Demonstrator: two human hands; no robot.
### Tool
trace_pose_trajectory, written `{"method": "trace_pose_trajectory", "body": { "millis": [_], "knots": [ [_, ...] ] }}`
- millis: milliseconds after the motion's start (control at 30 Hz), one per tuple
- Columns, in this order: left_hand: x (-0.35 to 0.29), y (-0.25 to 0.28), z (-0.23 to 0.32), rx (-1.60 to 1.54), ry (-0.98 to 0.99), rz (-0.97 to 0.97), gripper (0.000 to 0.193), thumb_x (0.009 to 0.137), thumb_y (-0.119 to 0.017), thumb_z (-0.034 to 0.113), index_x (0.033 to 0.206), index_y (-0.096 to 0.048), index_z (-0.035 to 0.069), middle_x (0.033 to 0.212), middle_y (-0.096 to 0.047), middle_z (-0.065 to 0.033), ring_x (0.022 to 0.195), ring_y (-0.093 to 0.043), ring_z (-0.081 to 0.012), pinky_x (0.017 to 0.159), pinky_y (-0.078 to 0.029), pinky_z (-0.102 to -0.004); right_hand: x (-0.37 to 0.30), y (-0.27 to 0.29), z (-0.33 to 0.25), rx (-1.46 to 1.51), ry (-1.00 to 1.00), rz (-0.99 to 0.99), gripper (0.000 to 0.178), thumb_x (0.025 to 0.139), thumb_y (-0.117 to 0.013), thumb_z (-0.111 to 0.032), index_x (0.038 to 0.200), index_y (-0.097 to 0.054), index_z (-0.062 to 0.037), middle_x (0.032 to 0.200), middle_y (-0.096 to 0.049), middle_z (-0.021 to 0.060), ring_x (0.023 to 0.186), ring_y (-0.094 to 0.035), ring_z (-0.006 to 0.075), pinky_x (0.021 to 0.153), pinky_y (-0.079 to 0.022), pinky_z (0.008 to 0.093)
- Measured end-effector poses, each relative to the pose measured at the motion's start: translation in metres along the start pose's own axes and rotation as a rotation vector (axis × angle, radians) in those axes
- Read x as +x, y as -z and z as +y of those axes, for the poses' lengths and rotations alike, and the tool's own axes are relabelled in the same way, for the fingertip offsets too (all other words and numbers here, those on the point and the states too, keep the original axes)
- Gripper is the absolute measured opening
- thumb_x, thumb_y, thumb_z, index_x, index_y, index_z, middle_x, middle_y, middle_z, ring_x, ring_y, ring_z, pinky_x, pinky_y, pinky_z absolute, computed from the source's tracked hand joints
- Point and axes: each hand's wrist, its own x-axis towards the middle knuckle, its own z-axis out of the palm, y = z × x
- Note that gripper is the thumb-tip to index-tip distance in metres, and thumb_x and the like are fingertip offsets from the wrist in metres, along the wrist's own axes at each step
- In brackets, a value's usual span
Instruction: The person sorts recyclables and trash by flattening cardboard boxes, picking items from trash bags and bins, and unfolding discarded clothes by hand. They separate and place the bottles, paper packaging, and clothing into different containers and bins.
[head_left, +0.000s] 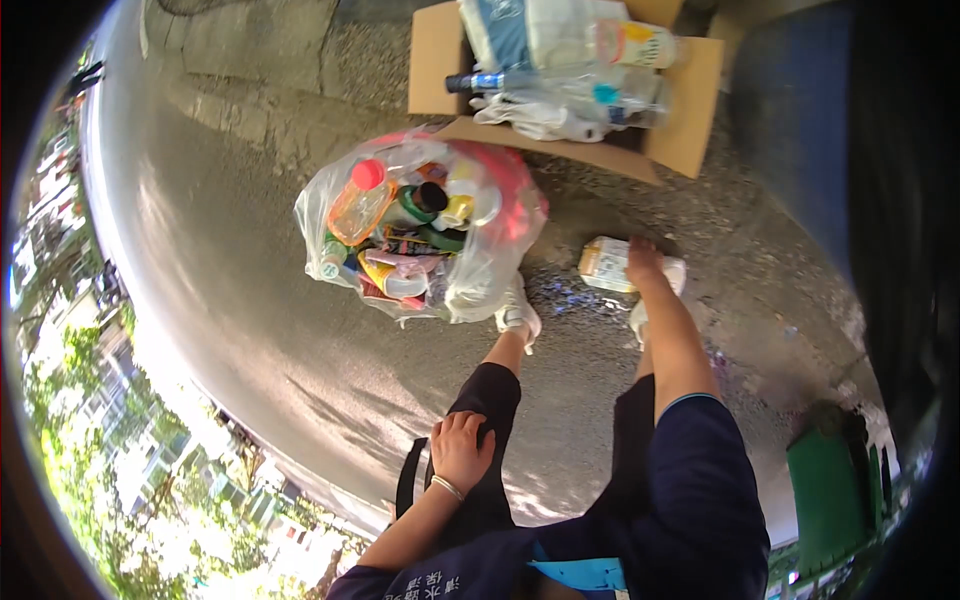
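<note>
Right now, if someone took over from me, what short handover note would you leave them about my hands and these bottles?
Right hand: stretched down to the white bottle lying on the pavement, touching it; whether the grip is closed cannot be told.
Left hand: resting on the left thigh, holding nothing.
Clear plastic bag: on the ground ahead, full of bottles.
Cardboard box: behind the bag, open, also holding bottles.
Done: bag and box loaded.
Left: the white bottle is not yet lifted.
</note>
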Motion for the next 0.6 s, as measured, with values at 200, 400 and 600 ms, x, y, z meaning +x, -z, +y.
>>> {"method": "trace_pose_trajectory", "body": {
  "millis": [200, 400, 600],
  "knots": [
    [-0.001, 0.016, -0.026, -0.016, 0.091, 0.027, 0.022, 0.077, -0.064, 0.024, 0.094, -0.064, 0.009, 0.098, -0.063, -0.0080, 0.099, -0.057, -0.0279, 0.088, -0.041, -0.0409, -0.011, -0.020, -0.052, -0.279, 0.293, 0.145, 0.022, 0.073, -0.067, -0.014, 0.095, -0.066, -0.0127, 0.109, -0.057, 0.0059, 0.109, -0.050, 0.0259, 0.085, -0.043, 0.0434],
    [0.002, 0.012, -0.027, -0.155, 0.100, 0.011, 0.022, 0.079, -0.063, 0.023, 0.095, -0.063, 0.009, 0.093, -0.064, -0.0071, 0.097, -0.058, -0.0294, 0.086, -0.043, -0.0425, -0.052, 0.022, -0.014, -0.120, 0.429, 0.138, 0.018, 0.075, -0.065, -0.015, 0.091, -0.064, -0.0080, 0.108, -0.058, 0.0117, 0.106, -0.052, 0.0332, 0.082, -0.046, 0.0432],
    [0.027, -0.034, -0.103, -1.022, 0.443, 0.412, 0.035, 0.087, -0.067, 0.024, 0.109, -0.054, 0.002, 0.082, -0.066, -0.0130, 0.072, -0.065, -0.0212, 0.066, -0.051, -0.0317, -0.157, 0.122, -0.049, 0.229, 0.460, 0.316, 0.035, 0.083, -0.063, -0.019, 0.112, -0.055, -0.0030, 0.094, -0.062, 0.0185, 0.088, -0.061, 0.0377, 0.073, -0.049, 0.0456]
  ]
}}
